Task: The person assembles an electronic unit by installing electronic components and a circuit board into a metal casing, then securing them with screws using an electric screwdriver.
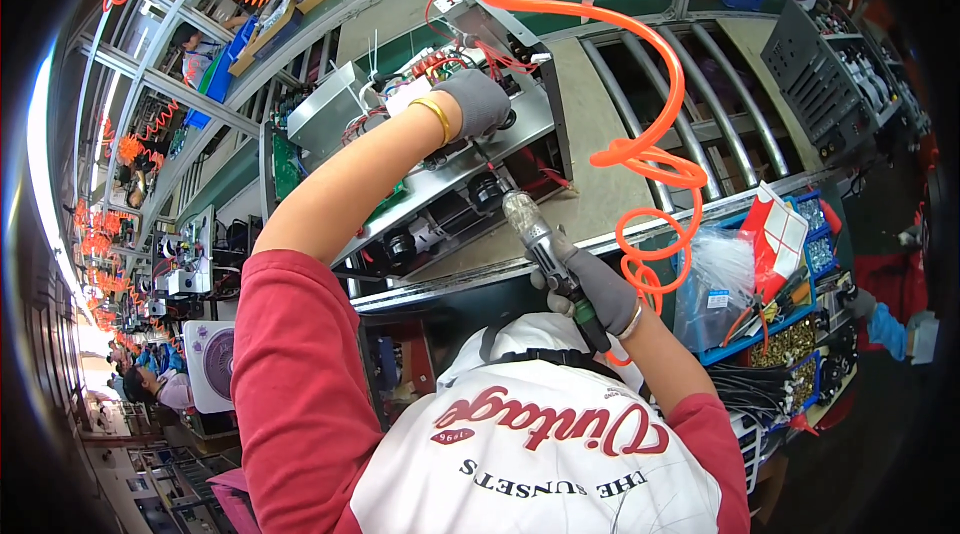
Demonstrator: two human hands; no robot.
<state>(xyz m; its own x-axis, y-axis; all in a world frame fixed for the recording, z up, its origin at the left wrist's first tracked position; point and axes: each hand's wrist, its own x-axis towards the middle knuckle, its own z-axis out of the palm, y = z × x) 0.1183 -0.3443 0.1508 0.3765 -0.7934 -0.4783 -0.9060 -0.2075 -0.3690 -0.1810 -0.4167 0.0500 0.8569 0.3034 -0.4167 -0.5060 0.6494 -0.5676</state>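
Note:
My right hand point(592, 286), in a grey glove, is wrapped round an air screwdriver point(540, 244) with a metal body and a taped nose. Its thin bit points up and left at an open metal chassis point(520, 124). My left hand point(472, 102), also gloved in grey, rests curled at the chassis's upper side, near the bit. Its fingertips are mostly hidden, so what they pinch does not show. Red wires point(490, 56) and connectors crowd the chassis behind that hand. Round black parts point(487, 192) sit in its near side, and a green circuit board point(287, 166) stands at its left.
An orange coiled air hose point(672, 84) loops down over the right side. Metal rollers point(690, 104) lie beyond the chassis. At the right are a clear plastic bag point(715, 284), blue bins of screws point(785, 344) and a dark perforated housing point(815, 84). A fan point(210, 366) stands left.

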